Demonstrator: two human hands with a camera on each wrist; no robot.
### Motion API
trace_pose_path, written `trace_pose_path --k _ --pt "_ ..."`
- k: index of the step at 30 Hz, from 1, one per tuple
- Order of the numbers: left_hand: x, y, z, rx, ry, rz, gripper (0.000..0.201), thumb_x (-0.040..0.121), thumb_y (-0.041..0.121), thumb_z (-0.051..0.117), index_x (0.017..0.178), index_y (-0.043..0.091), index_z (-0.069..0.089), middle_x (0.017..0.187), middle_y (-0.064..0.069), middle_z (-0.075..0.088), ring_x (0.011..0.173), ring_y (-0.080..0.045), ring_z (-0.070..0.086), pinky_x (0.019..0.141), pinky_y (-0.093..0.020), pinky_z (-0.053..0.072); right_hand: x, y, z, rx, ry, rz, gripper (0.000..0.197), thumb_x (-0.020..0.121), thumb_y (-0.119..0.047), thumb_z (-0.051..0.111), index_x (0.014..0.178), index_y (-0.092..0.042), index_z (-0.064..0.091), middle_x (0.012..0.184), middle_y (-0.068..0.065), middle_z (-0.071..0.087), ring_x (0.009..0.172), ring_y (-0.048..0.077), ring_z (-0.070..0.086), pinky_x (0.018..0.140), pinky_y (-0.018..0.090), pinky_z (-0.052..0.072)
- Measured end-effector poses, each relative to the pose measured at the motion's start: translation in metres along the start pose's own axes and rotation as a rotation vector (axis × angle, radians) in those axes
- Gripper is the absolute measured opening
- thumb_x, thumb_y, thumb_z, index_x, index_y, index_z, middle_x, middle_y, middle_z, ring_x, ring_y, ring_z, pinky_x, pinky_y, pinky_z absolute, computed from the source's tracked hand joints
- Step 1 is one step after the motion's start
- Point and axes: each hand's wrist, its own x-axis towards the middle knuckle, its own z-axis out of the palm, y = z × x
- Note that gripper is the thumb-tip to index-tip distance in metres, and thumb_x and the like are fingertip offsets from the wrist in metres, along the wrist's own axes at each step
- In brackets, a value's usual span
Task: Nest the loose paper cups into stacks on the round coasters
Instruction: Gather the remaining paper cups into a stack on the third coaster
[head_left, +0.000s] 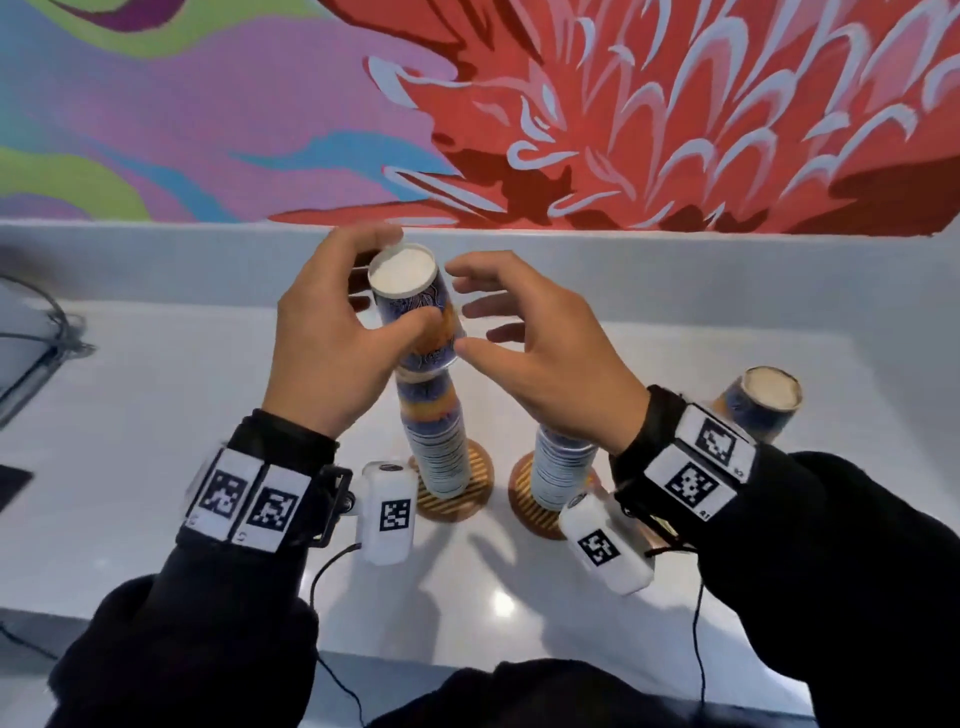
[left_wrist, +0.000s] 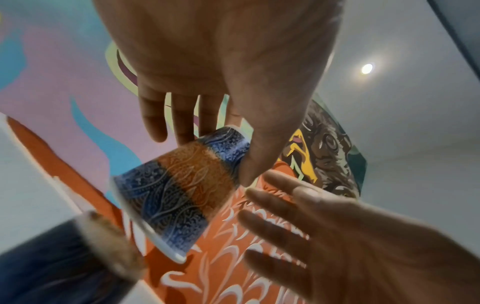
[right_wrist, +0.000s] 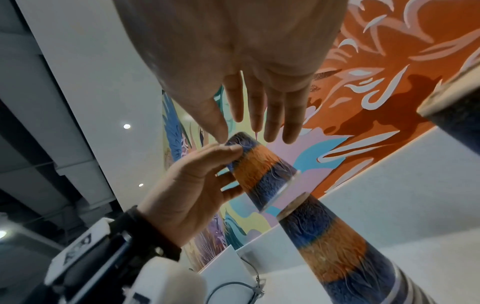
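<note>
My left hand (head_left: 400, 280) pinches an upside-down blue and orange paper cup (head_left: 413, 306) between thumb and fingers. The cup (right_wrist: 262, 170) is tilted, its mouth just above the top of the tall cup stack (head_left: 434, 441) on the left round coaster (head_left: 457, 499); the right wrist view shows a small gap between them. My right hand (head_left: 460, 306) hovers open beside the cup, fingers spread, holding nothing. A shorter stack (head_left: 561, 467) stands on the right coaster (head_left: 535, 509), partly hidden by my right wrist. One loose cup (head_left: 763, 402) sits upside down at the right.
A white table (head_left: 208, 395) runs back to a low white ledge under a painted mural. A wire-framed object (head_left: 47, 332) lies at the far left, and a dark flat item (head_left: 10, 488) at the left edge. Thin black cables trail over the table's front edge.
</note>
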Motion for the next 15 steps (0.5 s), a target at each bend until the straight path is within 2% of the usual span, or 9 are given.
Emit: trace_pose_path --k 4,7,9,12,14,15 --pt "-0.005 -0.033 0.002 0.011 -0.05 -0.072 0.066 0.079 0.02 0.087 0.136 0.03 0.055 0.128 0.011 0.065 0.113 -0.009 0.065 0.101 -0.037 0.055 -0.006 0.0 0.01 0.019 0.055 0.009 0.045 0.095 -0.017 0.074 0.137 -0.025 0.06 0.129 -0.01 0.066 0.115 0.01 0.068 0.092 0.037 0.06" --pt "-0.012 -0.048 0.009 0.047 -0.121 -0.112 0.082 0.076 0.025 0.09 0.146 0.032 0.048 0.138 0.007 0.058 0.122 -0.011 0.059 0.103 -0.029 0.048 -0.018 0.006 0.005 0.057 0.162 0.007 0.037 0.095 -0.014 0.073 0.131 -0.02 0.065 0.125 -0.007 0.07 0.113 0.015 0.069 0.09 0.036 0.06" --pt "-0.015 -0.05 0.013 0.072 -0.136 -0.089 0.085 0.078 0.03 0.091 0.15 0.032 0.045 0.147 0.005 0.051 0.13 -0.013 0.053 0.106 -0.028 0.044 -0.028 0.01 -0.005 0.069 0.25 0.028 0.032 0.096 -0.012 0.071 0.127 -0.019 0.067 0.122 -0.007 0.071 0.112 0.016 0.069 0.09 0.035 0.06" --pt "-0.018 -0.036 0.019 0.059 -0.018 0.04 0.067 0.085 0.03 0.086 0.143 0.023 0.054 0.143 -0.001 0.053 0.129 -0.015 0.053 0.107 -0.027 0.045 -0.047 0.018 -0.026 0.033 0.384 0.054 0.027 0.099 -0.009 0.07 0.124 -0.016 0.067 0.119 -0.003 0.072 0.112 0.019 0.07 0.092 0.038 0.06" --pt "-0.023 -0.019 0.029 -0.001 0.07 0.185 0.048 0.087 0.022 0.083 0.129 0.015 0.062 0.128 -0.005 0.061 0.115 -0.015 0.06 0.096 -0.025 0.05 -0.061 0.024 -0.042 -0.007 0.466 0.061 0.024 0.099 -0.011 0.07 0.123 -0.013 0.068 0.116 0.0 0.072 0.11 0.021 0.071 0.091 0.04 0.061" --pt "-0.028 -0.012 0.036 -0.033 0.067 0.24 0.037 0.088 0.017 0.082 0.121 0.012 0.065 0.119 -0.004 0.065 0.106 -0.016 0.064 0.09 -0.025 0.052 -0.069 0.029 -0.049 -0.04 0.487 0.069 0.022 0.099 -0.013 0.07 0.122 -0.013 0.068 0.114 0.0 0.073 0.108 0.021 0.072 0.09 0.039 0.061"
